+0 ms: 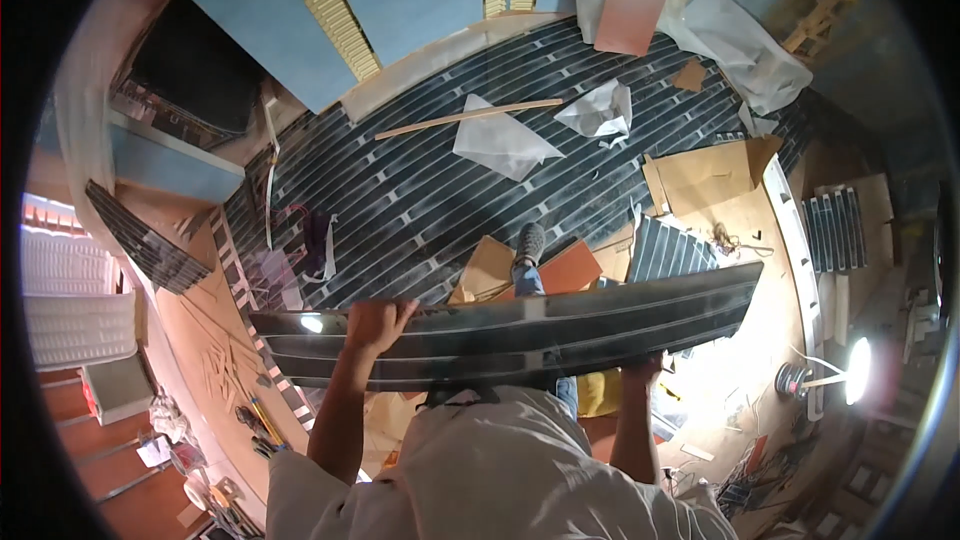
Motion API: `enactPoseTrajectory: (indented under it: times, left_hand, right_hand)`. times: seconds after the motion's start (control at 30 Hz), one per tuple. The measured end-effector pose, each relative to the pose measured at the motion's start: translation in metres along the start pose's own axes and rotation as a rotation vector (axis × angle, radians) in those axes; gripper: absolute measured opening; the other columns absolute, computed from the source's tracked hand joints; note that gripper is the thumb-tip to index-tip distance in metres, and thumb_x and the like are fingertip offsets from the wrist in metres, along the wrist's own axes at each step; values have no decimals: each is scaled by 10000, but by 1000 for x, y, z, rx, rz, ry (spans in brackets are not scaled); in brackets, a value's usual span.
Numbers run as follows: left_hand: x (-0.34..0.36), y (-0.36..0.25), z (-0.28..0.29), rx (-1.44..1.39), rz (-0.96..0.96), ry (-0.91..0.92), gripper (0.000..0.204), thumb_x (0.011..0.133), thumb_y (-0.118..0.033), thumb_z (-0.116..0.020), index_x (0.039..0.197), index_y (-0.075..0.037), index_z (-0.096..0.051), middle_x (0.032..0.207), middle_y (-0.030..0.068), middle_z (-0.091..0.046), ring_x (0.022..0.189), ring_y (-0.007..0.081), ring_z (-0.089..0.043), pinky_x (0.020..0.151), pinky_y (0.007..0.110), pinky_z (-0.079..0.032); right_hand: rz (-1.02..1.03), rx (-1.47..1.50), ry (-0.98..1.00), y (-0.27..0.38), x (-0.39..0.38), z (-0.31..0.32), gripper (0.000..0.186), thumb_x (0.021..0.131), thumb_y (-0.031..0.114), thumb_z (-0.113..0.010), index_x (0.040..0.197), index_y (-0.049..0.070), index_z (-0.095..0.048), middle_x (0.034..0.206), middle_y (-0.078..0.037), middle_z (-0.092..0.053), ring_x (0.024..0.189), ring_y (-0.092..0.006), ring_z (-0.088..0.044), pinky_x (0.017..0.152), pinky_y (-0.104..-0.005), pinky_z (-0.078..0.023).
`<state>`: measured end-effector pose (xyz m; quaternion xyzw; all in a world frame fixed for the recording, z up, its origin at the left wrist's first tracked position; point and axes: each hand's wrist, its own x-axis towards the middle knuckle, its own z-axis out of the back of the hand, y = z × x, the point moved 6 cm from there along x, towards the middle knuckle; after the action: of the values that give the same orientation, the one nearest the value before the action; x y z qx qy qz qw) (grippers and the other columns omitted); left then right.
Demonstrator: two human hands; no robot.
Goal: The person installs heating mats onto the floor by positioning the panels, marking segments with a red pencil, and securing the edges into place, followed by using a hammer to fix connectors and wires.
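Note:
Across my body I carry a long dark panel (460, 340) with pale lengthwise stripes, its right end tapering upward. My left hand (378, 326) is closed over the panel's upper edge near its left part, thumb and fingertips on the face. Under the lower edge on the right, my right hand (645, 370) supports it; most of those fingers are hidden behind the panel. Beyond it, one of my shoes (529, 243) stands on the dark striped floor (400, 210).
A wooden strip (470, 118) lies over white sheeting (500, 145) on the floor. Cardboard (715, 178) and a striped offcut (668, 252) lie to the right, near a bright lamp (858, 371). Hand tools (262, 425) lie at the left; blue panels (410, 0) stand at the back.

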<state>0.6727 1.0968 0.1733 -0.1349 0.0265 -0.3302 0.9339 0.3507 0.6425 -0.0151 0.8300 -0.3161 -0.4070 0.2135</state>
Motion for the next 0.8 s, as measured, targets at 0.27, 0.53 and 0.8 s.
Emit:
enactPoseTrajectory:
  times: [0.27, 0.53, 0.8]
  left_hand:
    - [138, 84, -4, -66, 487, 272, 480, 974, -465, -447, 806, -85, -689, 780, 170, -660, 739, 360, -637, 651, 452, -481]
    - [232, 142, 19, -42, 778, 207, 538, 992, -469, -405, 782, -57, -681, 809, 180, -664, 792, 377, -634, 727, 471, -480]
    - [351, 278, -19, -145, 933, 233, 546, 998, -463, -390, 787, -48, -674, 874, 171, -680, 827, 385, -632, 772, 474, -472]
  right_hand:
    - [-185, 18, 159, -67, 215, -199, 525, 973, 462, -445, 1338, 88, -499, 1273, -122, -577, 1162, -334, -532, 1016, -488, -428]
    - [-458, -153, 165, -131, 350, -358, 567, 986, 508, -362, 1376, 113, -476, 1318, -93, -565, 1196, -315, -536, 1044, -489, -414]
    - [-460, -336, 115, -221, 456, -521, 537, 1016, 471, -349, 1414, 122, -434, 1399, -52, -509, 1240, -292, -501, 1053, -448, -403]
